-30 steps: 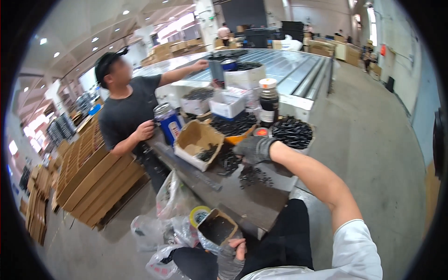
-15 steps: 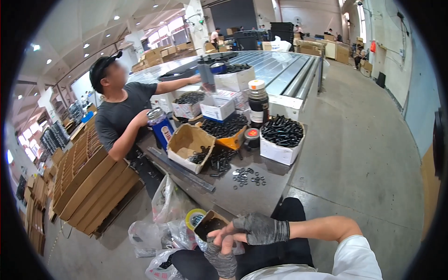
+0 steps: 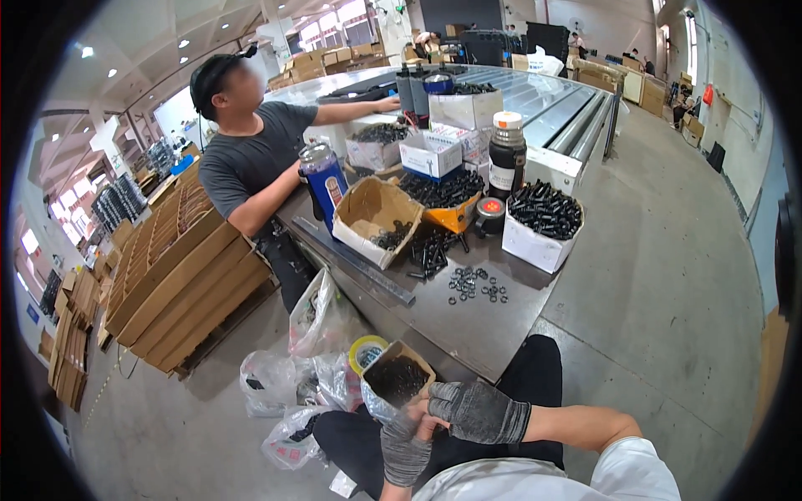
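- both my hands are low in the picture, over my lap, and both wear grey knit gloves.
- my right hand (image 3: 478,411) is curled closed and lies across the fingers of my left hand (image 3: 407,447); they touch each other. i think something small is pinched between them, but i cannot tell what it is, the gloves cover it.
- just above my hands, near my knee, stands a small open cardboard box (image 3: 397,377) full of small dark metal parts. my left fingers are just beside its lower edge.
- i judge this box as heavy for its kind, because the load is metal, and the cardboard walls are soft. i would hold it from under the bottom, not by the thin flaps.
- the loose parts are hard and small, maybe a little oily, so they can slip from gloved fingertips; a pinch with thumb and first finger is better.
- on the grey table (image 3: 501,321) lies a group of small dark rings (image 3: 476,285), well apart from my hands.
- a co-worker in a dark shirt (image 3: 251,163) stands at the far side of the table.
- my lap and the bottom of the box are hidden by my arms, and the plastic bags (image 3: 288,388) on the floor are hard to read.
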`<action>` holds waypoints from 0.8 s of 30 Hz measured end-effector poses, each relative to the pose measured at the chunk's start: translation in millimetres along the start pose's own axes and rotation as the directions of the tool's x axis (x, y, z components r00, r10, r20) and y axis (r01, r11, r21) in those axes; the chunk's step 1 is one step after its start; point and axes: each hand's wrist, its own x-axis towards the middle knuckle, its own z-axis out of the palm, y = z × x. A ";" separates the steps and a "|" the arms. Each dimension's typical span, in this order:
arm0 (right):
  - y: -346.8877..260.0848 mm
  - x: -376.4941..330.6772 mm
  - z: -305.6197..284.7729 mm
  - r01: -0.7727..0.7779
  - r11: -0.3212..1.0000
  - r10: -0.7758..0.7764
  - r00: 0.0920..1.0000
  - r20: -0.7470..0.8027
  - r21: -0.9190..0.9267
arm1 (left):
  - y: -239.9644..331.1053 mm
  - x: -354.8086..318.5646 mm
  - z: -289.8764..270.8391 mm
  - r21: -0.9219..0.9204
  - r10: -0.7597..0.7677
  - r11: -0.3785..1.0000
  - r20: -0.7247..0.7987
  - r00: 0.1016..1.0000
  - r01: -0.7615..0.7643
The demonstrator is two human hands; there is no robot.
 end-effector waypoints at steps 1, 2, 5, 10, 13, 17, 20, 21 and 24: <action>3.6 -2.5 6.3 -0.022 0.999 0.024 0.998 0.054 -0.036 | -0.7 -2.3 -0.7 -0.001 -0.011 1.000 0.000 1.000 0.011; 2.7 -7.8 10.7 -0.017 1.000 0.017 1.000 0.016 -0.024 | -0.4 -4.3 -1.3 -0.048 -0.057 0.997 0.021 0.998 0.058; -2.6 -12.3 18.6 0.025 0.992 -0.011 0.994 -0.108 0.126 | -11.8 -15.8 2.8 -0.163 -0.199 0.964 0.071 0.978 0.208; 9.2 -25.2 30.5 -0.094 0.952 0.117 0.991 -0.060 0.292 | -16.0 -28.2 9.7 -0.327 -0.214 0.924 -0.017 0.977 0.197; -4.3 -16.2 10.8 -0.118 0.951 0.155 0.982 -0.110 0.286 | -3.6 -24.0 6.4 -0.392 -0.250 0.896 -0.051 0.967 0.211; -7.0 -10.4 4.5 -0.105 0.980 0.142 0.965 -0.220 0.170 | 3.1 -12.9 19.3 -0.594 -0.369 0.768 -0.108 0.923 0.238; -2.9 -10.1 -0.7 -0.109 0.984 0.144 0.952 -0.271 0.138 | 8.9 -6.7 29.9 -0.584 -0.394 0.771 -0.126 0.910 0.253; -2.4 -9.9 -2.8 -0.113 0.984 0.146 0.952 -0.269 0.135 | 11.1 -4.3 32.0 -0.552 -0.398 0.795 -0.157 0.904 0.254; -2.5 -5.8 -14.9 -0.147 0.982 0.170 0.961 -0.217 0.119 | -1.3 -0.3 31.4 -0.452 -0.354 0.857 -0.163 0.921 0.250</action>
